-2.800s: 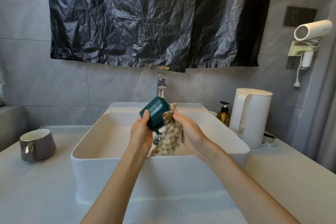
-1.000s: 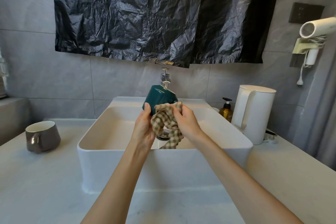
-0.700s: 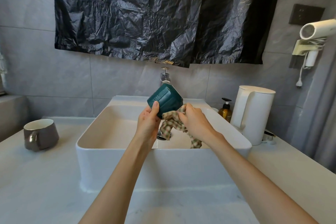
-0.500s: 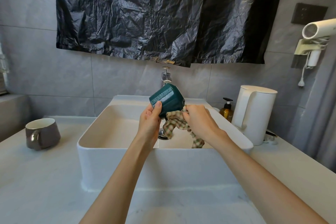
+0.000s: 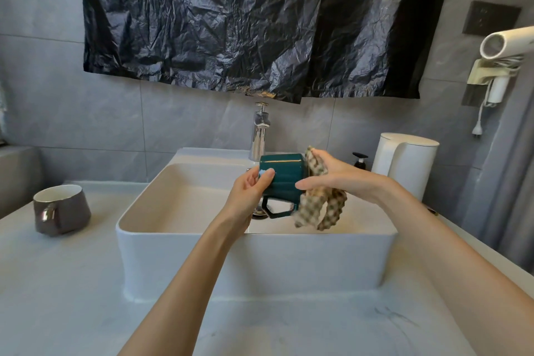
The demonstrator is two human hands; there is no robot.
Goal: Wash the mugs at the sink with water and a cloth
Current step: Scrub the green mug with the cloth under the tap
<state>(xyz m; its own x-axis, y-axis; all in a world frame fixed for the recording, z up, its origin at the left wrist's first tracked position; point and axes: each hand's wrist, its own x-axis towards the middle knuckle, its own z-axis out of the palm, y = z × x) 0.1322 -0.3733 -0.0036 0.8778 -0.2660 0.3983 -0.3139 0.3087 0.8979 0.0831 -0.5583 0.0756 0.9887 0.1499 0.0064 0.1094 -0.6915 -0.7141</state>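
A dark green mug (image 5: 284,178) lies on its side above the white sink (image 5: 254,257), handle pointing down. My left hand (image 5: 250,196) grips its base end, thumb on the side. My right hand (image 5: 338,179) holds a beige checked cloth (image 5: 320,205) against the mug's mouth end, with the cloth's tail hanging below. A second mug (image 5: 60,212), brown-grey with a white inside, stands upright on the counter to the left of the sink. No water is visibly running from the chrome tap (image 5: 261,131).
A white kettle (image 5: 404,165) and a dark pump bottle (image 5: 359,160) stand right of the sink. A hair dryer (image 5: 502,46) hangs on the right wall. Black plastic sheeting (image 5: 245,23) covers the wall above the tap. The pale counter (image 5: 72,283) surrounds the sink.
The mug has been turned from tilted bottom-up to lying sideways with the handle down. My right hand moved the cloth from under the mug to its right end.
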